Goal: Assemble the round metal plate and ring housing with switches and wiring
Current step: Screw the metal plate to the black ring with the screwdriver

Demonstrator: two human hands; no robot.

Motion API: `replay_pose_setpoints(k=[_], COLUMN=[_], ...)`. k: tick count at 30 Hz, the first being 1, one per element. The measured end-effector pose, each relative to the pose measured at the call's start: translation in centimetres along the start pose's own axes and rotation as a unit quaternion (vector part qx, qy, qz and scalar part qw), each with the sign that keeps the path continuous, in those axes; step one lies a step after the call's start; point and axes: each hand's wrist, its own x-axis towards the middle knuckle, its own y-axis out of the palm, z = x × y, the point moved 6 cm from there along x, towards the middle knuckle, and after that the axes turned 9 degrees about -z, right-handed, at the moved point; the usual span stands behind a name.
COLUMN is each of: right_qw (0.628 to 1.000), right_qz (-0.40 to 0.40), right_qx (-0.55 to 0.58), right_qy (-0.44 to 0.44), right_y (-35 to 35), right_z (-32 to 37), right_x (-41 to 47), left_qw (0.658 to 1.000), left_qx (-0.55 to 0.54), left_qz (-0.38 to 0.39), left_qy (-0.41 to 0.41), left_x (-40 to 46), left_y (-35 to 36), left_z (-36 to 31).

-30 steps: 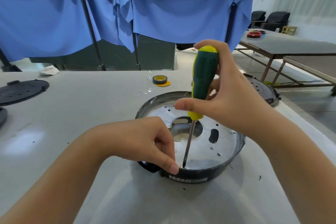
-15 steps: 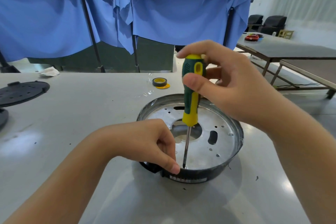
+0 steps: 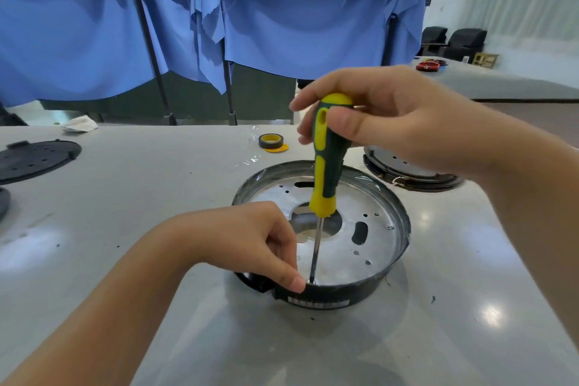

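Note:
A black ring housing (image 3: 360,290) sits mid-table with the round metal plate (image 3: 360,213) seated inside it. My right hand (image 3: 391,116) grips the top of a green and yellow screwdriver (image 3: 327,163), held nearly upright. Its tip rests on a screw at the plate's near edge, close to the housing wall. My left hand (image 3: 247,238) curls over the housing's near-left rim, thumb and fingertips pinched right beside the screwdriver tip; the screw itself is mostly hidden by them.
A second ring housing (image 3: 407,172) lies behind my right hand. A yellow and black tape roll (image 3: 271,142) sits further back. A black round lid (image 3: 34,158) lies at far left. Blue cloth (image 3: 188,25) hangs behind the table edge. Another table (image 3: 501,81) stands at right.
My right hand has shifted its grip on the screwdriver handle, turning it, with the handle tilting slightly. The left hand and housing have stayed put.

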Motion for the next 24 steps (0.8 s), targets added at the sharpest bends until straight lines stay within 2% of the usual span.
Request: replay_pose_setpoints(k=[1, 3, 5, 6, 7, 8, 9, 11, 12, 13, 15, 17, 19, 21, 22, 24], right_qw=[0.999, 0.970, 0.889, 0.849, 0.828, 0.823, 0.850, 0.959, 0.990, 0.999, 1.000, 0.997, 0.976, 0.903, 0.869, 0.845], right_qz=[-0.022, -0.089, -0.152, -0.177, -0.191, -0.189, -0.163, -0.073, -0.030, -0.006, -0.018, -0.070, -0.142, -0.211, -0.232, -0.257], right_qx=[-0.039, -0.224, -0.427, -0.491, -0.519, -0.525, -0.491, -0.270, -0.140, -0.050, 0.010, -0.024, -0.159, -0.369, -0.433, -0.467], right_qy=[-0.014, -0.037, -0.069, -0.082, -0.092, -0.104, -0.104, -0.047, -0.002, 0.021, -0.001, -0.029, -0.049, -0.065, -0.056, -0.048], right_y=[-0.1, -0.4, -0.1, 0.2, 0.6, 1.0, 1.2, 1.5, 1.8, 1.9, 1.8, 1.7, 1.6, 1.9, 2.2, 2.9], right_z=[0.4, 0.7, 1.4, 1.8, 2.2, 2.4, 2.2, 1.0, 0.6, 0.2, 0.1, 0.3, 0.6, 1.1, 1.5, 2.1], right_x=[0.1, 0.3, 0.4, 0.4, 0.2, 0.2, 0.2, 0.6, 0.6, 0.6, 0.7, 0.5, 0.3, 0.3, 0.3, 0.5], left_qw=[1.000, 1.000, 1.000, 1.000, 1.000, 1.000, 1.000, 1.000, 1.000, 1.000, 1.000, 1.000, 1.000, 1.000, 1.000, 1.000], left_qx=[0.000, -0.001, -0.002, -0.002, -0.002, -0.002, -0.003, -0.005, -0.004, -0.003, -0.005, -0.007, -0.008, -0.009, -0.010, -0.013], left_qz=[-0.001, -0.002, -0.003, -0.003, -0.003, -0.002, -0.002, -0.004, -0.005, -0.005, -0.006, -0.006, -0.007, -0.007, -0.006, -0.005], left_qy=[0.001, 0.001, -0.003, -0.003, -0.001, 0.001, 0.003, 0.004, 0.004, 0.004, 0.006, 0.008, 0.008, 0.005, 0.005, 0.004], left_x=[0.0, 0.0, 0.0, 0.0, 0.0, 0.0, 0.0, 0.0, 0.0, 0.0, 0.0, 0.0, 0.1, 0.1, 0.1, 0.1], left_y=[0.0, 0.1, 0.0, 0.0, 0.0, 0.0, 0.1, 0.0, 0.0, 0.0, 0.0, 0.0, 0.0, 0.0, 0.1, 0.1], left_z=[0.0, 0.0, 0.1, 0.0, 0.0, -0.1, -0.1, -0.1, -0.1, -0.1, -0.1, -0.1, 0.0, 0.0, 0.0, 0.1])
